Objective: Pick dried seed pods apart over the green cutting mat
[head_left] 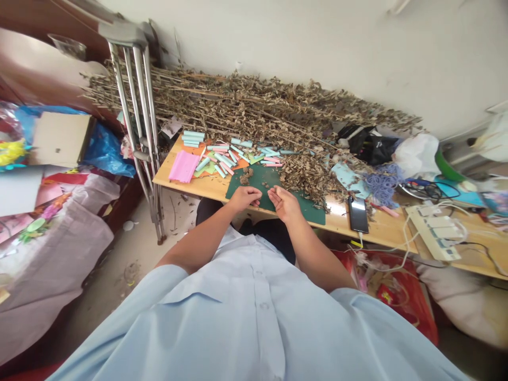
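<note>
Both left hand [245, 198] and right hand [284, 203] curled fingers over our green mat [257, 177]; whether grasping, we couldn't tell.

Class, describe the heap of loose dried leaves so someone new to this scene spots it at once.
Start at the wooden table and find the dark green mat at its front edge. The leaf heap lies partly on that mat, just beyond the right hand. Unlike the long stalks behind it, it is a pile of loose brown pieces.
</note>
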A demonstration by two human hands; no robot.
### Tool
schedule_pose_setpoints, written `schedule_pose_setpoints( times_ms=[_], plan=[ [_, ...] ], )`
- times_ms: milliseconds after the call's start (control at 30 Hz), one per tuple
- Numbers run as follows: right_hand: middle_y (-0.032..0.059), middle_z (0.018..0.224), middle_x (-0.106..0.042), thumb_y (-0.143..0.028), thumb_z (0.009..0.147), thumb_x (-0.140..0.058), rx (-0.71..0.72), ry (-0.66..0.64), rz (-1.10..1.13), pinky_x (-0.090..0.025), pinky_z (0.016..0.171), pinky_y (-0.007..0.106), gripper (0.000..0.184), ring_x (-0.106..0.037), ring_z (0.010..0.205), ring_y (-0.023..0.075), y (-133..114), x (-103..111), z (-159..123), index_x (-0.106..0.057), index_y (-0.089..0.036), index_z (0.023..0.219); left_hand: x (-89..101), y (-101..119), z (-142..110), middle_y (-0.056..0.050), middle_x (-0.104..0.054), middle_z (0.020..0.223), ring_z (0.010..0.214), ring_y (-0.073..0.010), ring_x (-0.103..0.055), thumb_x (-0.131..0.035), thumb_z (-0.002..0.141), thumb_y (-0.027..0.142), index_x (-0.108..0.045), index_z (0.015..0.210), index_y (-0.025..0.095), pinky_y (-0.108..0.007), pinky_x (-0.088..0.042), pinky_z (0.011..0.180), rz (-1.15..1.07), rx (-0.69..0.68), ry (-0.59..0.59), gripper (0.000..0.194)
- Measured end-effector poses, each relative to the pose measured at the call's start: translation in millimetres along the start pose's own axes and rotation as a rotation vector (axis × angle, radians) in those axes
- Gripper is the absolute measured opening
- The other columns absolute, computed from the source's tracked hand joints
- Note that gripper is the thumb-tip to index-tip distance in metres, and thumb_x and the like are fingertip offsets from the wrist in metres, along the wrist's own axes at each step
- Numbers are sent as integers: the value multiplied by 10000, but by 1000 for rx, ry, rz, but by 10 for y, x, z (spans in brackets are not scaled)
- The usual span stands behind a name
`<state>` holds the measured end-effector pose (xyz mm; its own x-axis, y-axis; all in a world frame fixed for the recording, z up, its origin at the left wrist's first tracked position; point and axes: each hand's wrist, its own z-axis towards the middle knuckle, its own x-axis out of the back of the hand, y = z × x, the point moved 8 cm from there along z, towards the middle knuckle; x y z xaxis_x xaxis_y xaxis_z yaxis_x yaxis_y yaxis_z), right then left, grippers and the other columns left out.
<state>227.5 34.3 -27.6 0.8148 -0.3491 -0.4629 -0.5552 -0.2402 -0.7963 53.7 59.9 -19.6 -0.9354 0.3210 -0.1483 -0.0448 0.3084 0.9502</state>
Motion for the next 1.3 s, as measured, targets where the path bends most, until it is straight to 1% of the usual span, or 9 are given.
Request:
schedule_pose_setpoints(
  times_ms=[67, 167, 367, 433, 600, 867, 1033, 1133, 1300],
  plan=[
    [25, 824, -787, -169, 768, -856, 0, 38, -5, -660, 763, 209, 189, -778, 797, 144, -8, 22, -12, -727, -191, 904, 1, 0, 6, -30, -699, 629, 576, -124, -678, -765, 830, 218, -741, 907, 90, -253, -588, 619, -3, -9, 1, 151],
    [14, 754, -769, -185, 776, -864, -14, 75, -25, -648, 645, 184, 174, -766, 706, 135, -10, 33, -42, -726, -186, 882, 7, -7, 16, -29, -702, 641, 579, -123, -677, -777, 821, 231, -740, 906, 90, -257, -590, 620, -7, -16, 4, 168],
    [-14, 657, -724, -243, 826, -839, 15, 27, -41, -623, 544, 189, 149, -733, 582, 129, -56, -25, -84, -711, -173, 859, 3, -20, 19, -26, -697, 622, 575, -128, -680, -778, 827, 228, -730, 910, 86, -263, -592, 624, 0, 1, -1, 171],
    [-10, 668, -734, -226, 848, -815, -3, 11, -37, -628, 557, 199, 117, -739, 596, 132, -51, -36, -84, -712, -172, 861, 3, -19, 20, -24, -693, 609, 571, -129, -679, -771, 833, 219, -730, 914, 84, -261, -590, 621, -2, 2, 2, 162],
    [24, 827, -798, -183, 924, -721, -95, -11, -4, -645, 653, 201, 5, -776, 732, 131, -1, -31, -79, -719, -184, 929, 0, -9, 27, -21, -695, 618, 567, -125, -675, -775, 827, 214, -734, 905, 88, -254, -580, 613, -9, -4, 3, 153],
    [55, 835, -805, -139, 989, -598, -124, -14, -3, -645, 661, 207, 143, -783, 759, 139, 3, -29, -92, -696, -167, 888, -2, 20, 8, -31, -702, 636, 574, -124, -676, -770, 837, 226, -736, 914, 82, -260, -583, 630, 7, -7, -7, 167],
    [44, 786, -793, -93, 979, -564, -94, -7, -5, -648, 662, 212, 183, -775, 718, 133, -19, -35, -84, -709, -162, 890, -3, 44, -7, -32, -700, 640, 574, -124, -673, -771, 835, 230, -735, 908, 81, -261, -582, 629, 0, -7, -6, 170],
    [21, 737, -777, -82, 945, -608, -66, 15, -11, -640, 633, 199, 148, -758, 664, 121, -26, -5, -69, -720, -165, 895, -2, 47, -10, -30, -699, 642, 574, -124, -675, -765, 834, 216, -735, 910, 82, -260, -582, 626, -2, -8, 0, 157],
    [22, 736, -774, -98, 885, -705, -85, 51, -43, -643, 630, 205, 78, -758, 658, 128, 23, 75, -31, -734, -161, 920, 2, 14, 3, -32, -702, 640, 574, -125, -680, -759, 836, 213, -733, 908, 84, -258, -583, 626, -9, 4, 9, 150]
  ],
)
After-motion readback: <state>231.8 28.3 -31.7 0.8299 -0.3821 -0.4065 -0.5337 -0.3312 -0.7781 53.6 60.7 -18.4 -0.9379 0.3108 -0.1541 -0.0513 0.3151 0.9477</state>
